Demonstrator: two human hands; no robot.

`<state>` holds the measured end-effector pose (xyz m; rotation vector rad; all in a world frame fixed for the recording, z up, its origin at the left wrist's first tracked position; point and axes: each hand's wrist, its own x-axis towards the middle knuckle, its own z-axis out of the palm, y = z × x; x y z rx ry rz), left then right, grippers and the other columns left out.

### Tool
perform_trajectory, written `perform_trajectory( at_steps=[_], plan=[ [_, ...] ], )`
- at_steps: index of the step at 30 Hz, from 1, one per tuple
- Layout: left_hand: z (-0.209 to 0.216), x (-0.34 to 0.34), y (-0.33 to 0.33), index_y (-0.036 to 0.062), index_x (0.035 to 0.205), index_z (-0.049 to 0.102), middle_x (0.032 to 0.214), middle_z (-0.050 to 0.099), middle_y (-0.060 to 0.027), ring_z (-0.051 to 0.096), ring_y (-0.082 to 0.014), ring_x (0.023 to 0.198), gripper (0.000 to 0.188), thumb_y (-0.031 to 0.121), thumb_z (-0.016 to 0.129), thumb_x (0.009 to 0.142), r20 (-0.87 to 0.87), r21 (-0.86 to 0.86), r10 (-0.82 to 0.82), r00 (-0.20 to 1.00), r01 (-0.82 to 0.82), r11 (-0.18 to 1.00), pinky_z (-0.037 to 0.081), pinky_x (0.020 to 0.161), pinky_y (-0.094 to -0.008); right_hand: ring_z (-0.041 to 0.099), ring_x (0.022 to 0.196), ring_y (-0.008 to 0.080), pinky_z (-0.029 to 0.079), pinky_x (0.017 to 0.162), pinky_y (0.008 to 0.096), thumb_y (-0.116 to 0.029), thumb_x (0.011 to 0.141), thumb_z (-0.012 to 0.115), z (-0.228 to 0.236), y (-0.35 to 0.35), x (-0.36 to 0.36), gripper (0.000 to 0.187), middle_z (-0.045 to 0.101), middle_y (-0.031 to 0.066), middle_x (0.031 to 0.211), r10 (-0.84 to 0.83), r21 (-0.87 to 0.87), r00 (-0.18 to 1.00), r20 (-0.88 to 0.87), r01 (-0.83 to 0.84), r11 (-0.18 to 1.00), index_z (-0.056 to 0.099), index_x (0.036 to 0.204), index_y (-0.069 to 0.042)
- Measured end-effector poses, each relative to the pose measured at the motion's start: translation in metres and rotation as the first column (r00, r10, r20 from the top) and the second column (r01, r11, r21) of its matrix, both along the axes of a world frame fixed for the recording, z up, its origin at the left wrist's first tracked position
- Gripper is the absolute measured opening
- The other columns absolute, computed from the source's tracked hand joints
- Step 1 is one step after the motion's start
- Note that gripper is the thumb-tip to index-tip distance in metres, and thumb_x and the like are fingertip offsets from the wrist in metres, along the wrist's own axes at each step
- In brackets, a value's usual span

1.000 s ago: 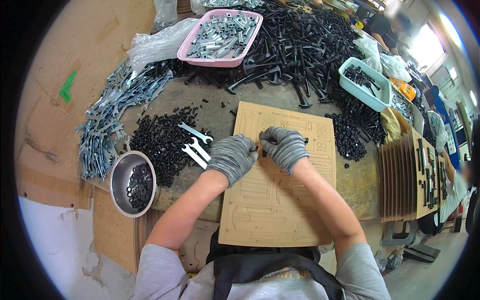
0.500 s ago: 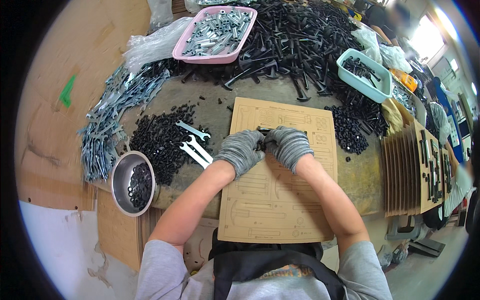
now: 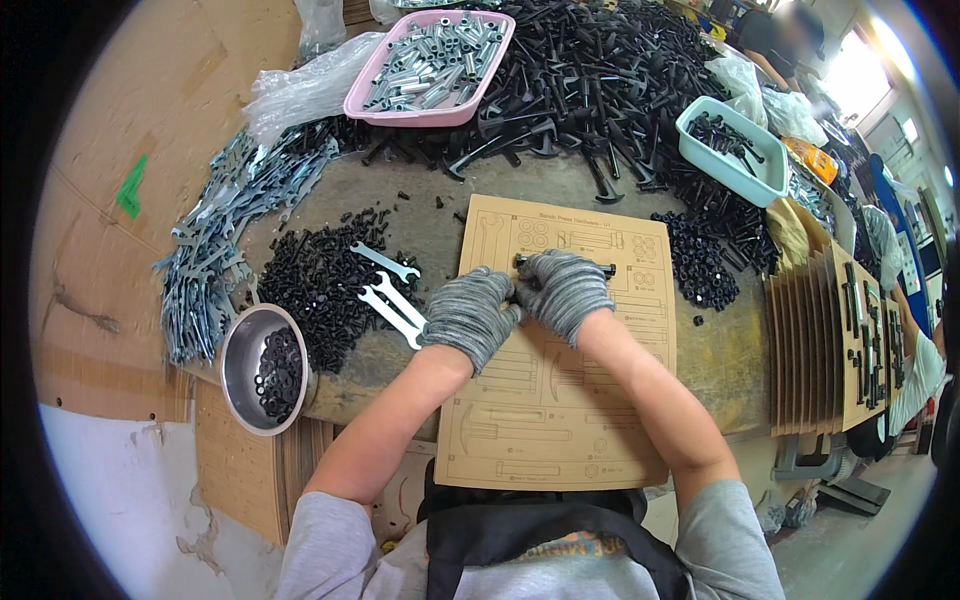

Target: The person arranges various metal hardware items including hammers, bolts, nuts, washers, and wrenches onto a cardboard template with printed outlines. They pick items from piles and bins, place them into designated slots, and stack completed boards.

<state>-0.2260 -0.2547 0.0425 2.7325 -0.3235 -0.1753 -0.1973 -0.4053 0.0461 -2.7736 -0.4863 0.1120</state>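
Note:
A printed brown cardboard sheet (image 3: 550, 440) lies before me at the table's front edge, with line drawings of hardware on it. Over its upper half my left hand (image 3: 470, 312) and my right hand (image 3: 566, 290), both in grey knitted gloves, meet with fingers curled in. Whatever is between the fingertips is hidden by the gloves. Just beyond the right hand lies a black bolt (image 3: 608, 269) across the sheet, its middle covered by that hand. Left of the left hand are loose silver open-ended wrenches (image 3: 392, 310) beside a heap of small black fasteners (image 3: 310, 270).
A steel bowl (image 3: 229, 365) of black washers sits front left, near piled silver wrenches (image 3: 205, 250). Behind are a pink tub (image 3: 430, 115) of metal tubes and heaped black hammer-like pieces (image 3: 590, 80). Black nuts (image 3: 700, 265), a pale blue tub (image 3: 740, 180) and upright cardboard sheets (image 3: 800, 340) stand right.
Both hands have shifted slightly left and the right hand a little toward me, so more of the black bolt shows. The fingers stay curled close together.

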Motion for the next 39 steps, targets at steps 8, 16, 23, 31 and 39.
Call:
perform_trajectory(
  at_steps=[8,16,23,31,39],
  plan=[
    [-0.006,0.002,0.002,0.0069,0.109,0.064,0.098,0.065,-0.0112,0.063,-0.0282,0.093,0.046,0.037,0.071,0.076,0.11,-0.14,-0.063,0.992,0.078,0.987,0.049,0.084,-0.0384,0.063,0.076,0.0308,0.05,0.071,0.0407,-0.021,0.08,0.065,0.004,-0.023,-0.013,0.013,0.065,0.0111,0.08,-0.024,0.009,0.987,0.158,0.022,1.0,0.07,0.088,-0.013],
    [-0.003,0.015,-0.004,0.0069,0.111,0.063,0.102,0.064,-0.0135,0.062,-0.0281,0.097,0.044,0.031,0.071,0.076,-0.046,-0.113,-0.122,0.992,0.116,0.987,0.048,0.088,-0.0375,0.064,0.081,0.0304,0.051,0.073,0.042,-0.026,0.082,0.06,0.001,-0.029,-0.008,0.017,0.067,0.0114,0.087,0.054,-0.032,0.998,-0.017,-0.055,0.998,0.071,0.091,-0.015],
    [0.002,0.019,-0.004,0.0065,0.108,0.064,0.096,0.066,-0.0122,0.064,-0.027,0.09,0.038,0.021,0.073,0.074,-0.079,-0.194,-0.114,0.99,0.096,0.976,0.05,0.082,-0.0361,0.063,0.073,0.0294,0.05,0.065,0.0413,-0.022,0.08,0.064,-0.01,-0.024,-0.01,0.01,0.063,0.0095,0.079,0.031,0.041,0.983,0.181,-0.039,0.998,0.069,0.085,-0.015],
    [0.005,0.023,-0.002,0.0069,0.106,0.066,0.089,0.067,-0.0102,0.064,-0.0248,0.083,0.035,0.019,0.073,0.074,-0.149,-0.219,-0.108,0.983,0.073,0.973,0.051,0.079,-0.0344,0.062,0.069,0.0297,0.049,0.061,0.0406,-0.018,0.078,0.065,-0.018,-0.026,-0.01,0.006,0.062,0.0095,0.075,0.066,0.06,0.963,0.261,-0.084,0.995,0.067,0.083,-0.014],
    [-0.004,0.023,-0.003,0.0087,0.104,0.067,0.088,0.067,-0.0101,0.064,-0.0248,0.082,0.033,0.02,0.072,0.074,-0.1,-0.227,-0.106,0.989,0.081,0.971,0.051,0.077,-0.0352,0.062,0.07,0.029,0.049,0.062,0.0414,-0.019,0.079,0.065,-0.024,-0.021,-0.016,0.007,0.062,0.0093,0.076,0.007,0.064,0.95,0.311,-0.028,0.998,0.066,0.082,-0.013]
  ],
)
